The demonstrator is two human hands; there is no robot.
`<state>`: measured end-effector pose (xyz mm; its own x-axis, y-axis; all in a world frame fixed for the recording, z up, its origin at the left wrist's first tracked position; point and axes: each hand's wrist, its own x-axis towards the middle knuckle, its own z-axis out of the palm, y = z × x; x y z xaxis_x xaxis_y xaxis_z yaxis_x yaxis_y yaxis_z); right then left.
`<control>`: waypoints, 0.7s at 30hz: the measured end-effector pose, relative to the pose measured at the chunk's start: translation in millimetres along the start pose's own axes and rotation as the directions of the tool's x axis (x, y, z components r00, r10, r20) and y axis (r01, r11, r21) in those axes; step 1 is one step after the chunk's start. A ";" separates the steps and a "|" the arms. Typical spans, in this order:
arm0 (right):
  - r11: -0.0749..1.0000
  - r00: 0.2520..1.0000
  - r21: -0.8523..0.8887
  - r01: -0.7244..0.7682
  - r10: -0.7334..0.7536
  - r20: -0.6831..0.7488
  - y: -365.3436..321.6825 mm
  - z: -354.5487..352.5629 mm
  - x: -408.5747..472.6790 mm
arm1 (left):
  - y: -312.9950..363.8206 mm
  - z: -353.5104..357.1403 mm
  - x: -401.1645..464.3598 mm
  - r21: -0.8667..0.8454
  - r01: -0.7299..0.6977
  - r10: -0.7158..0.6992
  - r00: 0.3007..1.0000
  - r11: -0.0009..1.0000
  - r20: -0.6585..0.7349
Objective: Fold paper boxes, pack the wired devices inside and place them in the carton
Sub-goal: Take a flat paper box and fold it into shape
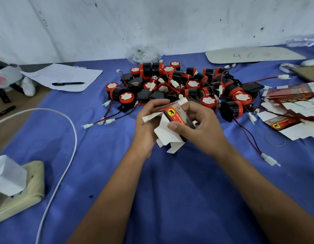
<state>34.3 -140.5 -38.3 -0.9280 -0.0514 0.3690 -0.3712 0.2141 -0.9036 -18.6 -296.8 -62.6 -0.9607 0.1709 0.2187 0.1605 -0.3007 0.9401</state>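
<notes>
I work at a small packing workshop: my desk (170,199) carries a heap of wired devices (179,83), flat printed boxes (291,106), a tally sheet (63,76) with pen (68,83).

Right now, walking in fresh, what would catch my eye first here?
Probably the heap of red-and-black wired devices piled mid-table on the blue cloth. Just in front, the left hand and right hand grip a half-folded paper box. Flat boxes lie fanned out at right.

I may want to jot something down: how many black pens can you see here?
2. One black pen lies on the white paper sheet at the far left of the blue cloth. Another pen lies at the left edge on the bare table. More may be hidden.
</notes>
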 end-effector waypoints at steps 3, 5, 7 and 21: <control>0.994 0.992 -0.107 0.033 -0.020 0.127 2.4 9.1 -1.5 | 3.9 -2.5 2.2 0.004 -0.038 0.038 0.988 0.999 -0.152; 0.962 0.976 -0.259 0.088 -0.032 0.214 5.2 14.2 -0.9 | 5.6 -4.3 3.2 0.030 -0.076 0.081 0.969 0.997 -0.233; 0.938 0.968 -0.328 0.115 -0.031 0.250 5.8 18.0 -0.7 | 6.7 -4.4 5.4 0.045 -0.090 0.099 0.953 0.995 -0.288; 0.985 0.980 0.162 0.062 -0.029 -0.198 2.8 13.0 -0.6 | 14.5 0.8 -3.8 -0.221 0.079 -0.032 0.978 0.972 0.208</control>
<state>33.4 -152.6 -43.9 -0.8920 0.1361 0.4311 -0.4284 0.0500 -0.9022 -12.4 -301.1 -49.7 -0.8972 0.3721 0.2380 0.0298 -0.4865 0.8732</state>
